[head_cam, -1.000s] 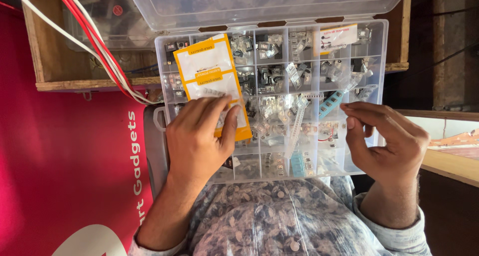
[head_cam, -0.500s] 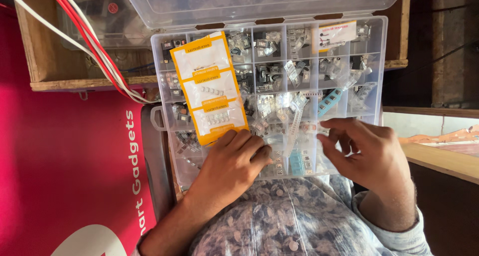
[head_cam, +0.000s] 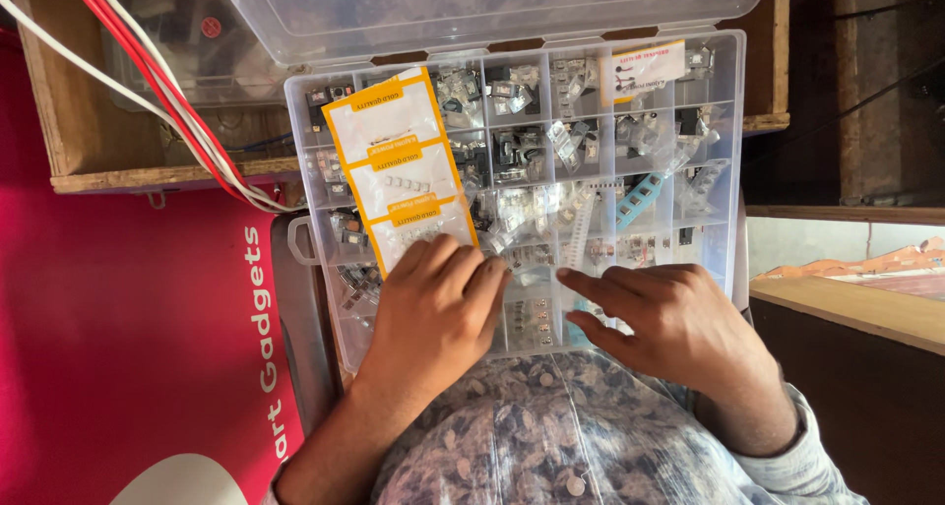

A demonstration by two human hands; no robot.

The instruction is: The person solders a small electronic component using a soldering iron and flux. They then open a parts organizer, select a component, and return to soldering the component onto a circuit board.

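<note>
Sorting step: left hand point(head_cam: 433, 303) flat, fingers together, pressing the yellow strip of component packets point(head_cam: 394, 160) at 10 o'clock in the clear compartment organizer point(head_cam: 724, 151). Right hand point(head_cam: 669, 318) loosely spread, holding nothing (fingertips probing lower cells). Next likely needs a fine pinch.

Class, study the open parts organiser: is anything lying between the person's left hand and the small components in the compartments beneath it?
Yes. A strip of yellow-edged packets lies over the left compartments of the clear organiser box, under the left hand's fingertips. The right hand reaches its compartments unobstructed.
</note>
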